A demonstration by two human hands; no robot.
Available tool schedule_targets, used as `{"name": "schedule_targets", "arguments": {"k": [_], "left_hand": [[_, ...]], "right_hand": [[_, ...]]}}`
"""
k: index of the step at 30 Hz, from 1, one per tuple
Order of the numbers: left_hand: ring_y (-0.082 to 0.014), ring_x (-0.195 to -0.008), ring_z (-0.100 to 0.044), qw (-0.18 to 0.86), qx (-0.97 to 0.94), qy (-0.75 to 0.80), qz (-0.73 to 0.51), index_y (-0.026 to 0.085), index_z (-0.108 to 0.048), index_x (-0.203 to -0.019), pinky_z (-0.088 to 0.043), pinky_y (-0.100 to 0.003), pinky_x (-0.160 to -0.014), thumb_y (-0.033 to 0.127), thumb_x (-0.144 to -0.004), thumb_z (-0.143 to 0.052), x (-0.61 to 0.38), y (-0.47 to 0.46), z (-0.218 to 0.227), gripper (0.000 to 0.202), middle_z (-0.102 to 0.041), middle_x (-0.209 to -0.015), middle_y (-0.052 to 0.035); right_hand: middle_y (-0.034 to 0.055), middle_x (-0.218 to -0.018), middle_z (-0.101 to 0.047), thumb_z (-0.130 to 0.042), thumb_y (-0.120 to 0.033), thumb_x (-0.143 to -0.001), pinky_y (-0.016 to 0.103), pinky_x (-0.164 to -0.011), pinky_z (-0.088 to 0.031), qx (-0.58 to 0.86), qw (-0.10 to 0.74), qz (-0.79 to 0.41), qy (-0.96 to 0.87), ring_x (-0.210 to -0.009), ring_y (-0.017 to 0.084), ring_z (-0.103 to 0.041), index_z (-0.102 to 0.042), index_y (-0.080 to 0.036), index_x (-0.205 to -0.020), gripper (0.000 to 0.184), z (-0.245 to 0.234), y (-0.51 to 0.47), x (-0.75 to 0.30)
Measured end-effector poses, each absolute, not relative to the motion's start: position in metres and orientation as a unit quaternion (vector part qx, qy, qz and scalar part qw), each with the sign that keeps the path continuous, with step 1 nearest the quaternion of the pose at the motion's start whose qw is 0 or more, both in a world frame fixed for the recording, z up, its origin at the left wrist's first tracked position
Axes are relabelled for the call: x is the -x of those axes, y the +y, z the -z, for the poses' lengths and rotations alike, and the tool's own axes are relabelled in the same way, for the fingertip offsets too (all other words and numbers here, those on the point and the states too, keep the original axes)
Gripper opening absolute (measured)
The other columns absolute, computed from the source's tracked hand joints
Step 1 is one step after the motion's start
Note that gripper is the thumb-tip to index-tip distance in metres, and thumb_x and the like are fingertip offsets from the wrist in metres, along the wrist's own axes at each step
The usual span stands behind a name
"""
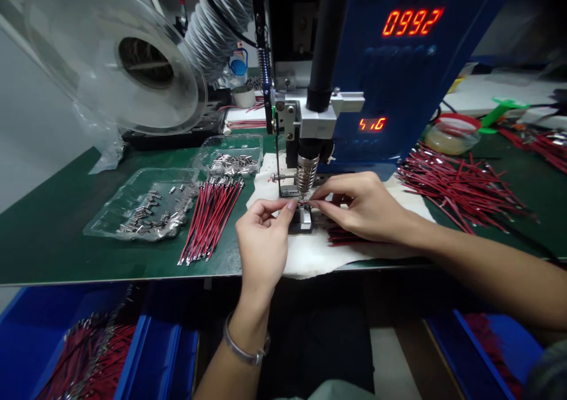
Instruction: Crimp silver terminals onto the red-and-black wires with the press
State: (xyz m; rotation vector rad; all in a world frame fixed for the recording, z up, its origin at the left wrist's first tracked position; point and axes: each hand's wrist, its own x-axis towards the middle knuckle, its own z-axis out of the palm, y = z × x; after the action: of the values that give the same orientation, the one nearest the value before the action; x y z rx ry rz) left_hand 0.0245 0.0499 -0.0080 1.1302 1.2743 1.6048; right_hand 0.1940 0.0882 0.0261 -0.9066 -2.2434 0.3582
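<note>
"Status on the left side?"

"My left hand (pixel 263 240) is narrow, thumb and forefinger tips drawn together just beside a small black-and-silver metal block (pixel 304 220). Whether something sits between those tips, I can't tell from this feed."

"And the right?"

"My right hand (pixel 367 205) sits opposite, thumb and fingers bent close together, tips near the lower end of an upright silver coil spring (pixel 306 175). A speck of red shows between the two hands, too small for me to make out. What this hand grips I can't tell either."

"What lies nearby?"

"Thin dark-red wires (pixel 348 236) rest on a creamy white cloth (pixel 310 261), partly covered by my right hand. Left of the cloth, on the green tabletop (pixel 57 205), I have an orderly red-and-black wire bundle (pixel 211 220) with silvery ends. On my right there's a looser red wire pile (pixel 460 187)."

"Anything past the bundle?"

"A shallow clear-plastic tray (pixel 104 223) holding small silver cylinders (pixel 144 214). Behind my hands, a blue machine housing (pixel 385 81) shows glowing red digits (pixel 411 22): 0992."
</note>
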Motion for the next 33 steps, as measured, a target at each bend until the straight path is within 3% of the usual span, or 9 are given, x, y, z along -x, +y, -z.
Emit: {"name": "schedule_targets", "arguments": {"k": [8, 17, 23, 29, 33], "left_hand": [[-0.0107, -0.062, -0.059, 0.391, -0.441, 0.502, -0.633, 0.011, -0.068, -0.080, -0.047, -0.020, -0.059, 0.030, -0.073, -0.075, -0.025, 0.050, 0.008, 0.021, -0.070, -0.078, -0.0072], [-0.0097, -0.059, -0.056, 0.387, -0.438, 0.505, -0.635, 0.011, -0.068, -0.079, -0.043, -0.019, -0.055, 0.031, -0.072, -0.076, -0.024, 0.048, 0.008, 0.022, -0.069, -0.075, -0.0063], [-0.0058, -0.049, -0.044, 0.399, -0.425, 0.514, -0.629, 0.012, -0.070, -0.079, -0.036, -0.018, -0.047, 0.037, -0.070, -0.076, -0.024, 0.048, 0.008, 0.027, -0.064, -0.067, -0.0027], [-0.0123, -0.061, -0.057, 0.350, -0.465, 0.549, -0.600, 0.012, -0.071, -0.081, -0.039, -0.019, -0.051, 0.040, -0.074, -0.072, -0.024, 0.045, 0.005, 0.028, -0.067, -0.072, -0.0061], [-0.0114, -0.058, -0.055, 0.339, -0.481, 0.564, -0.579, 0.014, -0.070, -0.083, -0.039, -0.019, -0.050, 0.039, -0.074, -0.072, -0.021, 0.040, 0.004, 0.027, -0.066, -0.071, -0.0050]], "right_hand": [[0.0032, -0.079, -0.072, -0.059, -0.017, -0.083, 0.021, -0.059, -0.046, 0.335, 0.339, -0.113, -0.872, -0.064, 0.011, -0.061, -0.071, -0.014, -0.087, 0.013, -0.025, 0.089, -0.194], [0.0058, -0.079, -0.070, -0.052, -0.016, -0.087, 0.025, -0.061, -0.045, 0.250, 0.306, 0.058, -0.917, -0.068, 0.015, -0.063, -0.069, -0.015, -0.091, 0.018, -0.022, 0.094, -0.201], [0.0057, -0.077, -0.068, -0.056, -0.019, -0.087, 0.023, -0.059, -0.044, 0.241, 0.303, -0.015, -0.922, -0.066, 0.013, -0.061, -0.070, -0.012, -0.093, 0.016, -0.024, 0.097, -0.204], [0.0037, -0.072, -0.066, -0.058, -0.018, -0.086, 0.020, -0.057, -0.041, 0.256, 0.306, -0.071, -0.914, -0.060, 0.009, -0.057, -0.071, -0.013, -0.088, 0.014, -0.031, 0.097, -0.203], [0.0023, -0.069, -0.066, -0.060, -0.016, -0.084, 0.019, -0.055, -0.040, 0.250, 0.320, -0.079, -0.910, -0.057, 0.008, -0.055, -0.072, -0.013, -0.087, 0.013, -0.031, 0.096, -0.202]]}}
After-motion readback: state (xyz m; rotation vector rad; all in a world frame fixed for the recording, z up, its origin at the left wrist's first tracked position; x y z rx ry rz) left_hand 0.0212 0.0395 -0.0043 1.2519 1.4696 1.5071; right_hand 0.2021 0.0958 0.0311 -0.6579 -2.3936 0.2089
